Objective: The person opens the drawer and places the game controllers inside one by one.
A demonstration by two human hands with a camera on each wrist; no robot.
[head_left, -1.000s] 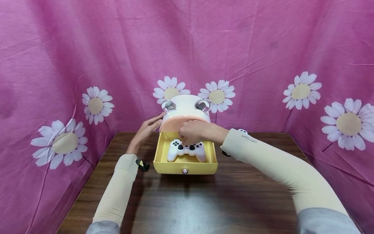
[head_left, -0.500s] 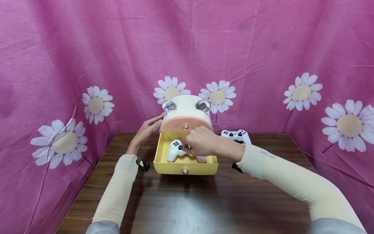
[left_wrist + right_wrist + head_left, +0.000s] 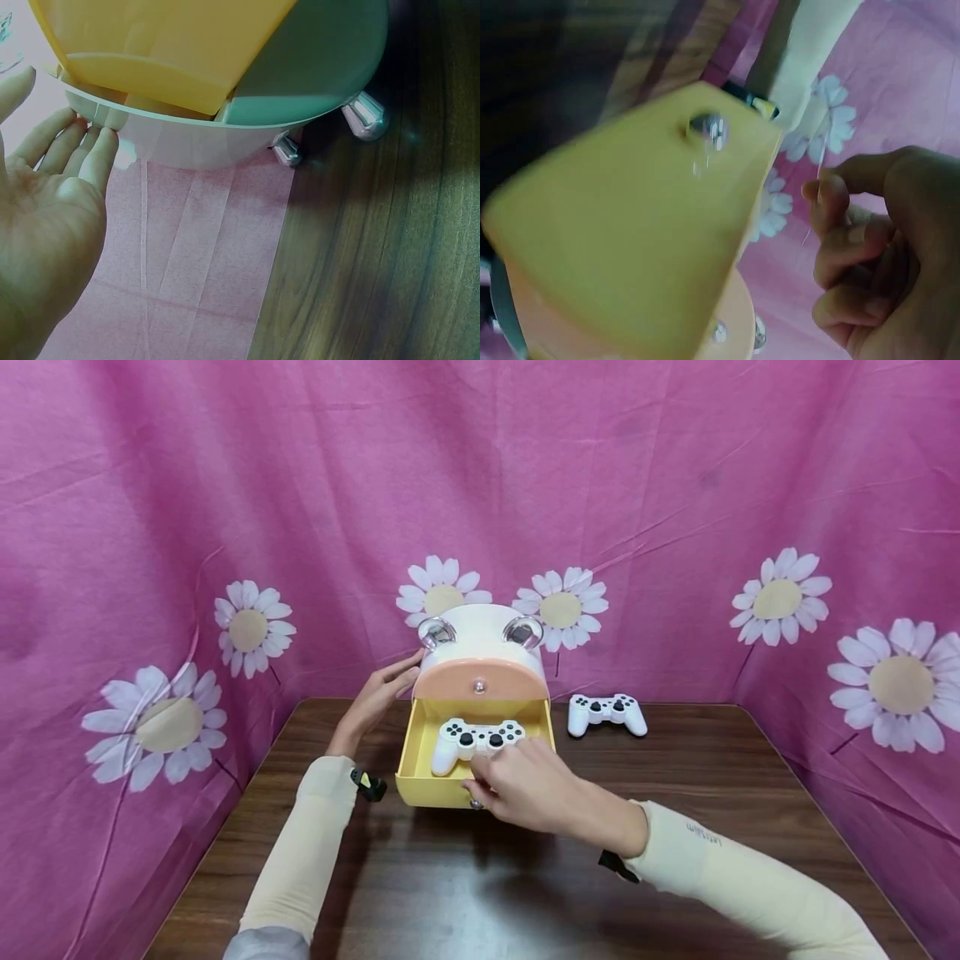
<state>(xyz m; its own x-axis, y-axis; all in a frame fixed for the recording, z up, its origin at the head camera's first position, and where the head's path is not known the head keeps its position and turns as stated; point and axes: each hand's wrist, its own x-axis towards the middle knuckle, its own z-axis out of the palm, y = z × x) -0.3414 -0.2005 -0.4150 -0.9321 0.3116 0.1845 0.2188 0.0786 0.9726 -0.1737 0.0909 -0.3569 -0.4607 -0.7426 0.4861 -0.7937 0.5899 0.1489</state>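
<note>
A small white drawer box (image 3: 480, 631) with silver round ears stands at the table's back. Its yellow lower drawer (image 3: 423, 791) is pulled out, and a white game controller (image 3: 480, 739) lies inside. The peach upper drawer (image 3: 450, 681) is closed. My left hand (image 3: 375, 693) rests straight fingertips against the box's left side, as the left wrist view also shows. By the yellow drawer's front is my right hand (image 3: 525, 781), overlapping the silver knob (image 3: 476, 804) from the head. The right wrist view shows its curled fingers (image 3: 847, 247) apart from the drawer, holding nothing.
Another white game controller (image 3: 607, 714) lies on the brown wooden table (image 3: 675, 793), right of the box. Behind everything hangs a pink cloth (image 3: 637, 485) printed with daisies. Short silver feet (image 3: 365, 116) hold the box off the table.
My right hand has come down and toward me, from the peach drawer front, across the controller, to the yellow drawer's front. The second controller is uncovered now. My left hand stays put.
</note>
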